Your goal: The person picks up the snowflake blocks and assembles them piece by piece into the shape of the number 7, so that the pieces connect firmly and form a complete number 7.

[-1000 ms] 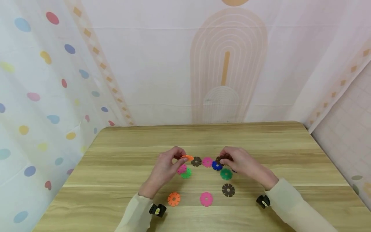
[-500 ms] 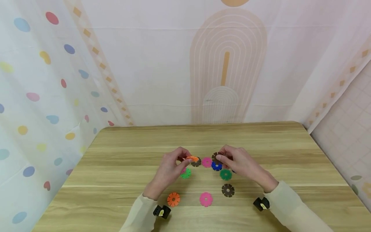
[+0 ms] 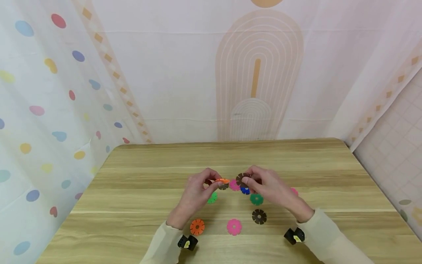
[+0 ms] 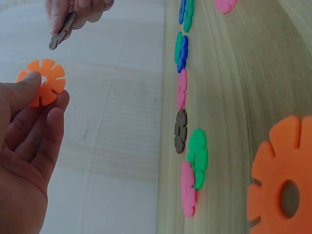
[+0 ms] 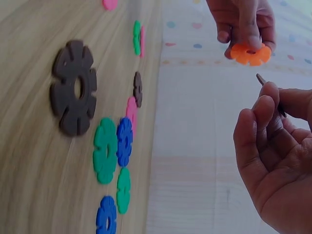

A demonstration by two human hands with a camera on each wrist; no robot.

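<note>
Above the wooden table (image 3: 138, 172), the left hand (image 3: 194, 194) pinches an orange snowflake disc (image 3: 222, 180) by its edge, just beside it the right hand (image 3: 270, 189) pinches a brown snowflake disc (image 3: 242, 179) — both raised over loose discs — orange (image 3: 197, 227), pink (image 3: 234, 227), brown (image 3: 259, 216).

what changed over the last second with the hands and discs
Both hands drew closer together above the table. The left hand carried its orange disc rightward; the right hand lifted its brown disc and moved it left. Each still pinches its own disc; they are not joined. The loose discs stayed put.
</note>
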